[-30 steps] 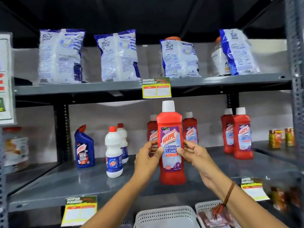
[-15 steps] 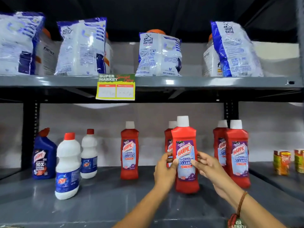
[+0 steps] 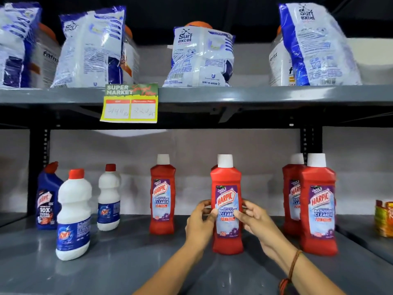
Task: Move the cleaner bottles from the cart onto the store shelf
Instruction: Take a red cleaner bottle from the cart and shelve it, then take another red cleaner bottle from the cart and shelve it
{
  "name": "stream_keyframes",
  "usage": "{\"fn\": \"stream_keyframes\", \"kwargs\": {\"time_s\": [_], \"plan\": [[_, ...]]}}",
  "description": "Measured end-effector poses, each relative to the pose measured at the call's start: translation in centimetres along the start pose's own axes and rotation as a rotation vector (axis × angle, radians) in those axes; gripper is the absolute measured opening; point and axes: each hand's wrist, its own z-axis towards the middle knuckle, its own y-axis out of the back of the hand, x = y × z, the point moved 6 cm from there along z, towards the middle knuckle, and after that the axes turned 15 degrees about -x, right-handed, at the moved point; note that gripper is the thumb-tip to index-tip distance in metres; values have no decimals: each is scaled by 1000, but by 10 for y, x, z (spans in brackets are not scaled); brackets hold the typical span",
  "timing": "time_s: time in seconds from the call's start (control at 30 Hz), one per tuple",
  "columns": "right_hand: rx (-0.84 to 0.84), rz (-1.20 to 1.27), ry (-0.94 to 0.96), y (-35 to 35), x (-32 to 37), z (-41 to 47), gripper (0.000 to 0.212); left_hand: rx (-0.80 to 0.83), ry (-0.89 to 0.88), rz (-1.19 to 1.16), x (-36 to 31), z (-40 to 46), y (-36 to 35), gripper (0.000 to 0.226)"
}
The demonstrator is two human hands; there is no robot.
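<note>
A red Harpic bathroom cleaner bottle (image 3: 226,188) with a white cap stands upright on the grey middle shelf (image 3: 131,265). My left hand (image 3: 198,224) grips its left side and my right hand (image 3: 256,222) grips its right side, fingers on the label. Another red bottle is mostly hidden right behind it. One more red Harpic bottle (image 3: 162,194) stands to the left, and a pair of them (image 3: 318,205) stands to the right. The cart is out of view.
On the shelf's left stand a blue Harpic bottle (image 3: 47,196) and two white Rin bottles (image 3: 73,213). The upper shelf (image 3: 255,93) carries several Surf Excel bags and jars, with a yellow price tag (image 3: 129,103) on its edge. Yellow packets (image 3: 383,218) sit far right.
The view moved closer to the shelf and both hands carried the red bottle forward and down until it rests on the shelf, in front of another red bottle.
</note>
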Motion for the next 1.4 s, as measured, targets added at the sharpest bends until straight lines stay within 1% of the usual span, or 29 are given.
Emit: {"fn": "stream_keyframes", "kwargs": {"time_s": [0.2, 0.3, 0.37, 0.43, 0.5, 0.53, 0.6, 0.7, 0.77, 0.83, 0.97, 1.03, 1.13, 1.2, 1.33, 1.4], "plan": [[3, -20, 7, 4, -6, 5, 22, 10, 6, -18, 2, -1, -2, 20], [9, -28, 12, 3, -5, 3, 23, 35, 28, -15, 0, -3, -2, 26], [-8, -41, 17, 3, -4, 0, 28, 50, 33, -3, -3, -5, -1, 30], [-85, -41, 47, 6, 1, -4, 37, 32, 8, 43, -7, -6, 6, 37], [-210, -49, 108, 13, 10, -11, 50, -3, -14, 56, -14, -8, 18, 45], [-269, -58, 143, 16, 17, -16, 52, -21, -33, 51, -19, -8, 25, 45], [-341, -28, 208, 12, 34, -32, 49, -50, -77, 19, -34, -12, 48, 45], [-323, 94, 258, -15, 65, -61, 38, -97, -147, -62, -59, -19, 85, 42], [-303, 157, 271, -43, 83, -87, 36, -140, -201, -82, -77, -25, 118, 40], [-275, 176, 293, -71, 98, -113, 34, -149, -234, -107, -93, -31, 146, 37], [-218, 206, 252, -129, 107, -168, 28, -151, -232, -114, -98, -47, 209, 30], [-195, 205, 204, -154, 96, -192, 24, -168, -202, -102, -81, -58, 241, 30], [-140, 169, 86, -194, 59, -233, 10, -171, -105, -56, -36, -74, 289, 33], [-106, 137, -9, -212, 26, -255, 13, -162, -53, -17, 0, -88, 310, 31], [-29, 43, -239, -238, -74, -313, 15, -178, 105, 116, 104, -136, 353, 25], [39, -16, -365, -240, -133, -344, 10, -150, 253, 198, 171, -169, 369, 26]]}}
